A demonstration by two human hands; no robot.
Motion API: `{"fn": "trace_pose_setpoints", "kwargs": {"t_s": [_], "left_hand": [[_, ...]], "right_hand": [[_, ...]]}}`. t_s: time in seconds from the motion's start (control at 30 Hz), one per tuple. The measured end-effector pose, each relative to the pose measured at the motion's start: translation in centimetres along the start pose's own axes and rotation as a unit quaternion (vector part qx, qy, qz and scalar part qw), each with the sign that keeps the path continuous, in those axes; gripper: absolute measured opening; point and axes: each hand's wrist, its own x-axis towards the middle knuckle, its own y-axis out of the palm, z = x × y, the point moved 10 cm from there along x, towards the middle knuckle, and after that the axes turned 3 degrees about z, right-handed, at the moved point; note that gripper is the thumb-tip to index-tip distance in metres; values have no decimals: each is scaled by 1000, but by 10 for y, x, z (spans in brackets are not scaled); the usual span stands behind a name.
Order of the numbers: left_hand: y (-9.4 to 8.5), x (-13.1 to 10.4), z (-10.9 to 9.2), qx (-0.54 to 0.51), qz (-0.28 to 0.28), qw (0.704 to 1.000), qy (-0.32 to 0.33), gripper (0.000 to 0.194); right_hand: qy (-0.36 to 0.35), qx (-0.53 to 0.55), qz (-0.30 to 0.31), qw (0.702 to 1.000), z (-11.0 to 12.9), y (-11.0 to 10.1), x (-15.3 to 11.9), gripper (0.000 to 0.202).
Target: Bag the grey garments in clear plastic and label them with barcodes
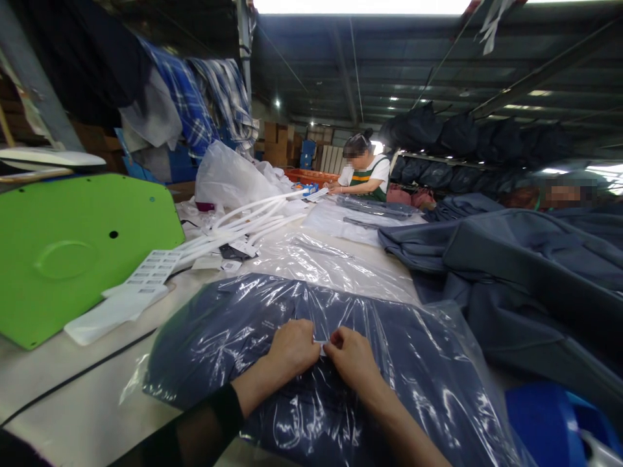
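Observation:
A dark blue-grey folded garment in a clear plastic bag (204, 344) lies across the table in front of me. Over its middle, my left hand (294, 344) and my right hand (353, 357) come close together, fingers closed in a pinch. Between their fingertips shows a small white label (321, 348), gripped from both sides. It is at the bag's surface; whether it is stuck down I cannot tell. Faint small print shows through the plastic left of my left hand.
A green machine panel (92, 253) stands at left beside sheets of barcode labels (153, 269). White strips (243, 224) and clear bags (335, 259) lie beyond. Dark garments (525, 259) are heaped at right, above a blue container (555, 421). A co-worker (365, 172) works at the far end.

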Motion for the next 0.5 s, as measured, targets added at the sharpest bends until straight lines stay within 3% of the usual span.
{"fn": "trace_pose_setpoints", "kwargs": {"t_s": [0.2, 0.4, 0.5], "left_hand": [[4, -2, 4, 17, -10, 1000, 7, 17], [5, -4, 4, 16, -30, 999, 17, 15], [5, -11, -2, 21, -45, 997, 55, 16]], "right_hand": [[0, -77, 8, 997, 5, 1, -5, 6], [33, -146, -12, 989, -2, -5, -16, 28], [-112, -154, -97, 977, 17, -4, -28, 21]]}}
